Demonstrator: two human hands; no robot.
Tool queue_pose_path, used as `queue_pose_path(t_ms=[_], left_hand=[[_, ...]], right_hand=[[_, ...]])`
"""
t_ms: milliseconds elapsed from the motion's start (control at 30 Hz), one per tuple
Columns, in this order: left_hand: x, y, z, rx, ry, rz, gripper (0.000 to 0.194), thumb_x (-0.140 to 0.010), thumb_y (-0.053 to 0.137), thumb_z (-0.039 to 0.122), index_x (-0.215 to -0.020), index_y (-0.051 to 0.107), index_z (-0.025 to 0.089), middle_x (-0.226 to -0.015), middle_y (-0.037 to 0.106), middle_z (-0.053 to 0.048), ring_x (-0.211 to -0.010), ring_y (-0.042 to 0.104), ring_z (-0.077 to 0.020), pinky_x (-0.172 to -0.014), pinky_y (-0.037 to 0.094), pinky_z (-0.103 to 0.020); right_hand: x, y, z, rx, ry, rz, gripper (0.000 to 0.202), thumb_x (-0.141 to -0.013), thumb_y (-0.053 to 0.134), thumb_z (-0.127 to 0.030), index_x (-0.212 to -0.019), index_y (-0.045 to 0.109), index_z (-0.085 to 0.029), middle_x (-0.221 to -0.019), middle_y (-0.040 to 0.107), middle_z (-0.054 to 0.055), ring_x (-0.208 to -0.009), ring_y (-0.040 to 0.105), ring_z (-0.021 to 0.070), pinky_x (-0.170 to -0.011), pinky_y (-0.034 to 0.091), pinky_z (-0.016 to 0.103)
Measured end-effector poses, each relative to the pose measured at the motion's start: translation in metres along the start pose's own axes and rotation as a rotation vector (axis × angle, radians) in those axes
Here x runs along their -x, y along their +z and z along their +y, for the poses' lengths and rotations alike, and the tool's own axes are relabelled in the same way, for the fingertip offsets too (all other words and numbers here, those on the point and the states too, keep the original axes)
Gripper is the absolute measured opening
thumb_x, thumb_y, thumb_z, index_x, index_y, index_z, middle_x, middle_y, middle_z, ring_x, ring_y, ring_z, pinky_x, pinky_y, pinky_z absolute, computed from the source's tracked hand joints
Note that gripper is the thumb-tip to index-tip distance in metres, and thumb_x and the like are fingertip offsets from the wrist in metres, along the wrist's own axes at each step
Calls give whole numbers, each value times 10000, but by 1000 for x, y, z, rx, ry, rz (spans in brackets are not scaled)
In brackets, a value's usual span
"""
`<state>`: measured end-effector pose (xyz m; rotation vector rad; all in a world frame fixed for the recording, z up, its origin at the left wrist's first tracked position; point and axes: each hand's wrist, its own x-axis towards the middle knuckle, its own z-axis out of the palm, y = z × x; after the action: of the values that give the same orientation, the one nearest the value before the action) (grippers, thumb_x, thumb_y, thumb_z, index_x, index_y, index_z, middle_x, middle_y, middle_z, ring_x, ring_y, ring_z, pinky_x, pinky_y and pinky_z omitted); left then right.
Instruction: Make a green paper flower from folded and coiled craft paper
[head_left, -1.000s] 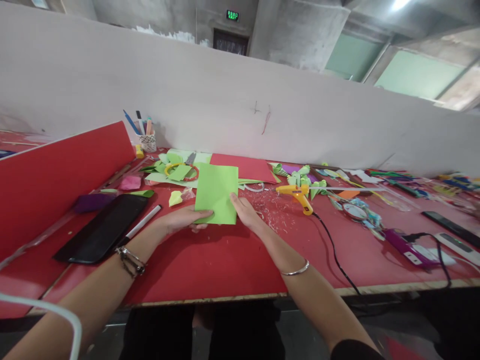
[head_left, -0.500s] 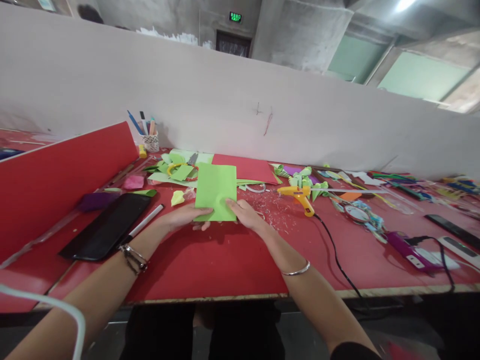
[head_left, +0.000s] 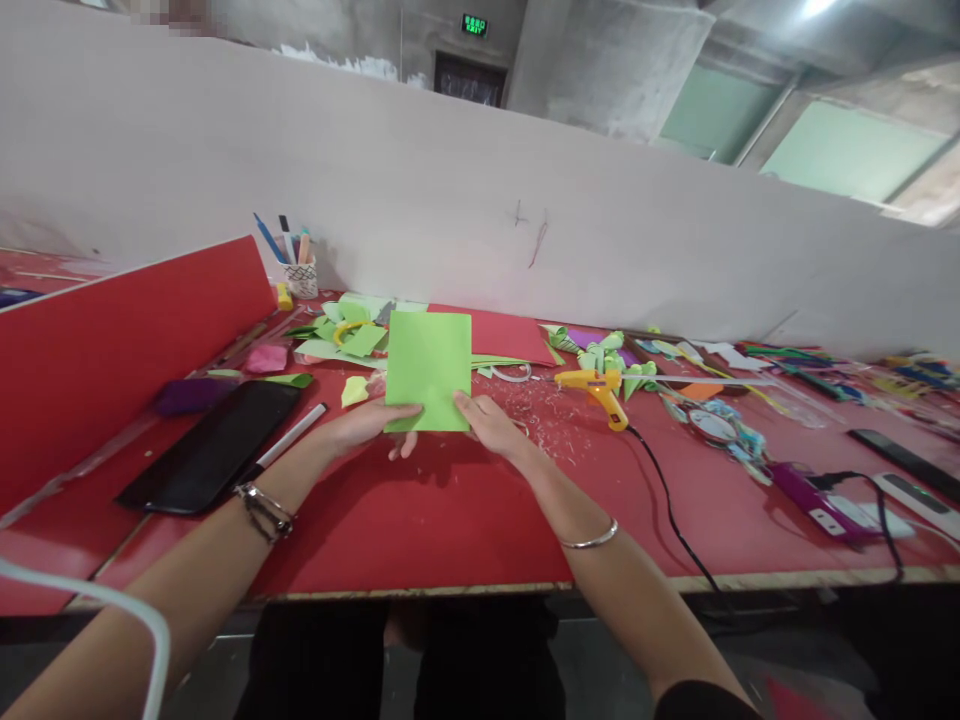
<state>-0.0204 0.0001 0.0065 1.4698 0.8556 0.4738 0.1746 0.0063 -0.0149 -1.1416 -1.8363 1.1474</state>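
A bright green rectangular sheet (head_left: pixel 430 365) is held upright between both hands, above the red table. My left hand (head_left: pixel 373 424) grips its lower left corner, thumb in front and some fingers showing below the edge. My right hand (head_left: pixel 484 420) pinches the lower right corner with the thumb in front; its other fingers are mostly hidden. Behind the sheet lie green paper pieces (head_left: pixel 365 341) and a red sheet (head_left: pixel 506 335). A small yellow paper piece (head_left: pixel 355 391) is near my left hand.
A yellow glue gun (head_left: pixel 598 390) with a black cord lies right of the hands. On the left are a black tray-like object (head_left: pixel 217 445), a marker (head_left: pixel 294 438) and a pen cup (head_left: pixel 301 279). A purple power strip (head_left: pixel 821 508) sits at the right.
Both hands have raised the green sheet slightly, and it covers more of the yellow-handled scissors behind it. The fingers of my left hand below the sheet have shifted a little.
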Motion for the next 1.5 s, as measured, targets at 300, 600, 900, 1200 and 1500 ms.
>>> queue_pose_path(t_ms=[300,600,900,1200,1500], left_hand=[[-1,1,2,4,27,63,434,-795,429,400,-477,531,125,-413,544,-36,-368,463,-107,-450,375,-239],[-6,2,-4,-51,42,68,494,-810,384,444,-480,550,115,-442,563,-49,-397,495,-110,-496,388,-237],[-10,7,-9,20,23,134,420,-753,479,480,-604,608,109,-536,634,-64,-496,578,-151,-602,456,-278],[-17,-4,-14,171,123,615,397,-664,600,444,-918,592,139,-927,662,-78,-918,578,-216,-789,460,-295],[-13,0,-13,58,67,495,380,-582,685,377,-877,622,145,-895,673,-74,-840,605,-226,-759,484,-332]], right_hand=[[-3,-3,5,3,-22,-132,550,-780,306,-589,-434,391,-169,-368,394,-49,-356,364,53,-445,303,197],[-8,4,6,52,-98,202,467,-800,301,-545,-515,374,-182,-429,396,-48,-402,363,72,-448,279,205],[-5,0,4,18,-96,186,413,-815,324,-513,-568,389,-188,-336,351,-82,-315,308,57,-392,247,188],[-9,2,11,-132,-43,155,330,-779,413,-473,-673,490,-170,-454,486,-57,-381,417,69,-423,318,182],[-10,3,15,-152,32,49,364,-734,469,-484,-739,557,-132,-613,583,16,-573,548,142,-508,408,232]])
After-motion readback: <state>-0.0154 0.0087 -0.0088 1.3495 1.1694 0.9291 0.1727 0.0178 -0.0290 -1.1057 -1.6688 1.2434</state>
